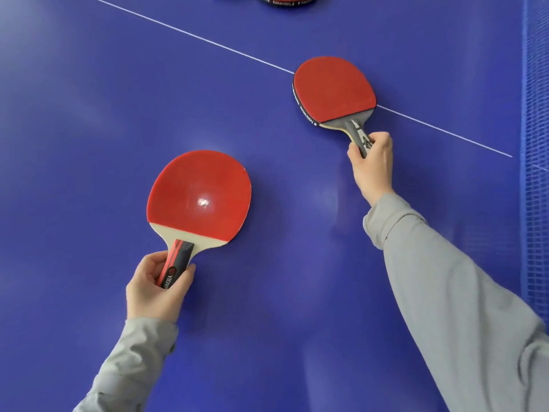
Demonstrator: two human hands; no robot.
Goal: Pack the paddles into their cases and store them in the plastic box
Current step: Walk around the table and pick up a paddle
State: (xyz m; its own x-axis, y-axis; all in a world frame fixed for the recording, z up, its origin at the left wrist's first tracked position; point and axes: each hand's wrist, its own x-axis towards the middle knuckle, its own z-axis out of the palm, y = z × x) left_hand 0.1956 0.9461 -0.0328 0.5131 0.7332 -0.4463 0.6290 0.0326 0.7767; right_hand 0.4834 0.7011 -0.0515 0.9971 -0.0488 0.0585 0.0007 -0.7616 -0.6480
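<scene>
Both hands are on paddles, one each, gripped by the handle. That's the natural pick-up point, since it keeps the fingers off the rubber.

The left hand [156, 288] has its fingers and thumb curled round the red-and-black handle of the near paddle [199, 195], near left. Red face up. I can't tell if the blade lies flat on the blue table [89, 129] or is slightly lifted.

The right hand [372, 165] reaches further out and right, fingers wrapped on the grey handle of the far paddle [334, 89]. That blade sits across the white line [193, 35].

A third paddle [286, 0] is cut off at the far edge, untouched. The net [536, 114] runs along the right side.

No cases or plastic box in view, so packing looks not yet begun. My guess is both paddles get carried to wherever the cases are.
</scene>
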